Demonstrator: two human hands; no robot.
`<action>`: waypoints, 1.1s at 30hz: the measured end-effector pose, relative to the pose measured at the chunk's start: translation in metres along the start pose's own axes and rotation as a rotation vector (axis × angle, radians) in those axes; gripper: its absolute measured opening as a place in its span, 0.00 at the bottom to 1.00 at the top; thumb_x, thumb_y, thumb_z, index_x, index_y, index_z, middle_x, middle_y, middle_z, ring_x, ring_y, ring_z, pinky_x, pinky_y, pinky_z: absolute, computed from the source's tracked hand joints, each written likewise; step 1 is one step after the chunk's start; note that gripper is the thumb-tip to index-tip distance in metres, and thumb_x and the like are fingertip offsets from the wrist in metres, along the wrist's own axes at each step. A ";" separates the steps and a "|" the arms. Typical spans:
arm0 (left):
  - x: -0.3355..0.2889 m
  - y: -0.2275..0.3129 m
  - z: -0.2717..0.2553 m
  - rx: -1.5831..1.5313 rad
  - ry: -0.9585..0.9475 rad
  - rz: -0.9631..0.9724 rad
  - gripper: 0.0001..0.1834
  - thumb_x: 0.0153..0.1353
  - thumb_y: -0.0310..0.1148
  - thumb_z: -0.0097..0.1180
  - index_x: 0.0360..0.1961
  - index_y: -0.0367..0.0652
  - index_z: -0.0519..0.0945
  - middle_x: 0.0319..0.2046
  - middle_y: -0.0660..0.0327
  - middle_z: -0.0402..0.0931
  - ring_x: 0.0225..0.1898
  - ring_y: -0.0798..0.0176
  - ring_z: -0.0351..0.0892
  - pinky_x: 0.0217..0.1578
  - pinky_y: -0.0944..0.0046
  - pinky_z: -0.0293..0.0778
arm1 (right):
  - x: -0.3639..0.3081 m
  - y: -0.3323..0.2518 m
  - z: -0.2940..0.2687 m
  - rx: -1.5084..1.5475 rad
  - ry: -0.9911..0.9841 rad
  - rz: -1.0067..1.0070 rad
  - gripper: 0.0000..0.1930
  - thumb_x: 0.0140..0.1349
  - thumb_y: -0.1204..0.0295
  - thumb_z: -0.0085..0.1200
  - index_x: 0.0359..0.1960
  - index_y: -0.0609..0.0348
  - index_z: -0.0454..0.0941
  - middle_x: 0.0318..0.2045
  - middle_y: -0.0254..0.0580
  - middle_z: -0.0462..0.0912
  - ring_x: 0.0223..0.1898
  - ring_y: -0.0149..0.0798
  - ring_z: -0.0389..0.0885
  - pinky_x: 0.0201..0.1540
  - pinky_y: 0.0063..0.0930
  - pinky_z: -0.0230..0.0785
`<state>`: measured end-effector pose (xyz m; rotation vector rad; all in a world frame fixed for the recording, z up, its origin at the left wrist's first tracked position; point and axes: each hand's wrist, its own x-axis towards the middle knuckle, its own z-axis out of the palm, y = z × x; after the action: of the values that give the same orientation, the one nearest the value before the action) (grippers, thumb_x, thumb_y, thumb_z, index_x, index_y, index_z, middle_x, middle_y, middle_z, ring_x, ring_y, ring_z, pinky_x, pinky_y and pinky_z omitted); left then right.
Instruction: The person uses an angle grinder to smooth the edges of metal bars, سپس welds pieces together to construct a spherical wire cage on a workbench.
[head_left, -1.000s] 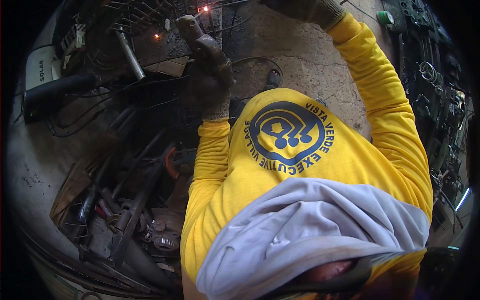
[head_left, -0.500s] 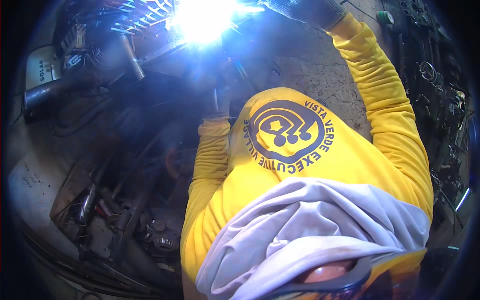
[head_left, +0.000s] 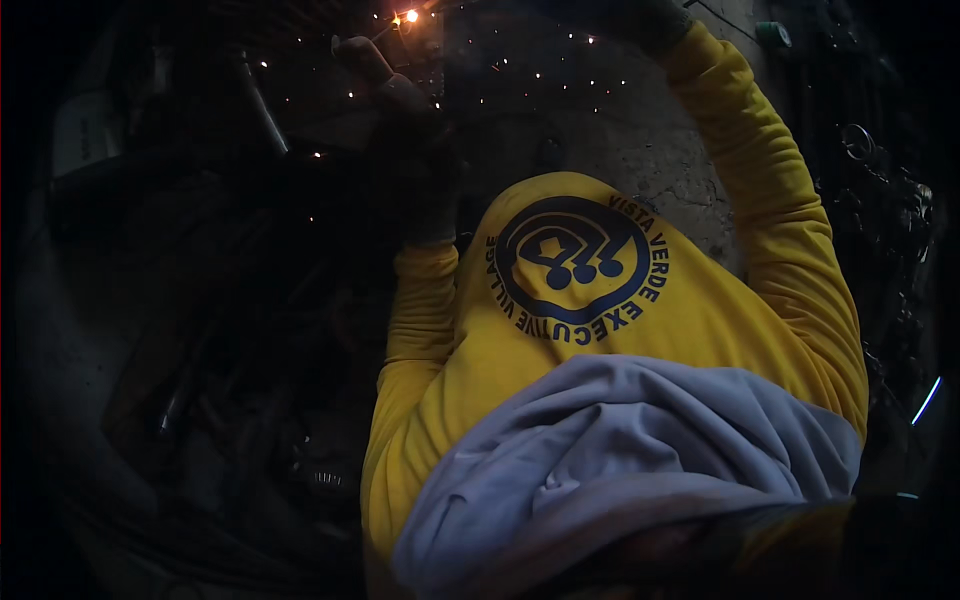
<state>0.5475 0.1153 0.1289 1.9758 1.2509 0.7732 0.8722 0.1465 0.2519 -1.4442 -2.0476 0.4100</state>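
My left hand reaches up to the top of the view in a dark glove that leaves fingertips bare. Its fingers look bent together beside a small orange glowing spot; a thin line runs between them, and what they hold is too dark to make out. Toward the upper right, my right hand, also in a dark glove, is partly cut off by the top edge. Its fingers are lost in shadow; half a second ago a thin bright rod pointed from it toward the glare. Sparks are scattered between and below my hands.
A metal tube slants at the upper left. A pale box stands farther left. Dark metal parts lie low on the left. At the right are a green-rimmed roll and a metal ring. The concrete floor is rough.
The blinding blue-white glare has gone out, leaving an orange glow and flying sparks. The scene is far darker, and my left fingers now show. Both arms have barely moved.
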 end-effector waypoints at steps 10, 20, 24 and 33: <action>0.021 0.016 0.005 -0.286 0.000 0.009 0.27 0.67 0.55 0.56 0.34 0.36 0.76 0.22 0.64 0.72 0.20 0.70 0.74 0.21 0.67 0.70 | 0.002 -0.014 -0.009 -0.088 0.079 -0.050 0.08 0.57 0.68 0.64 0.37 0.54 0.87 0.30 0.48 0.86 0.32 0.50 0.85 0.37 0.39 0.78; 0.027 0.022 0.009 -0.321 0.087 0.077 0.28 0.64 0.57 0.57 0.35 0.36 0.77 0.22 0.60 0.72 0.23 0.64 0.75 0.26 0.59 0.70 | 0.003 -0.013 -0.009 -0.097 0.083 -0.093 0.08 0.57 0.70 0.64 0.38 0.56 0.87 0.29 0.47 0.86 0.31 0.49 0.85 0.36 0.37 0.78; 0.027 0.012 0.015 -0.212 0.191 0.161 0.29 0.64 0.57 0.58 0.35 0.36 0.77 0.22 0.61 0.73 0.22 0.66 0.75 0.25 0.61 0.70 | 0.000 -0.013 -0.010 0.070 0.084 -0.057 0.09 0.56 0.72 0.65 0.39 0.57 0.87 0.29 0.47 0.86 0.31 0.49 0.85 0.36 0.36 0.78; 0.006 -0.004 0.011 -0.356 0.081 -0.054 0.32 0.61 0.62 0.60 0.35 0.38 0.74 0.22 0.65 0.72 0.20 0.71 0.74 0.20 0.68 0.70 | 0.004 -0.024 -0.016 -0.265 0.069 -0.093 0.06 0.58 0.68 0.61 0.36 0.51 0.86 0.29 0.45 0.85 0.30 0.49 0.84 0.35 0.38 0.77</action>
<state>0.5563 0.1200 0.1197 1.6321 1.1183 0.9827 0.8630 0.1402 0.2791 -1.4835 -2.1646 0.0510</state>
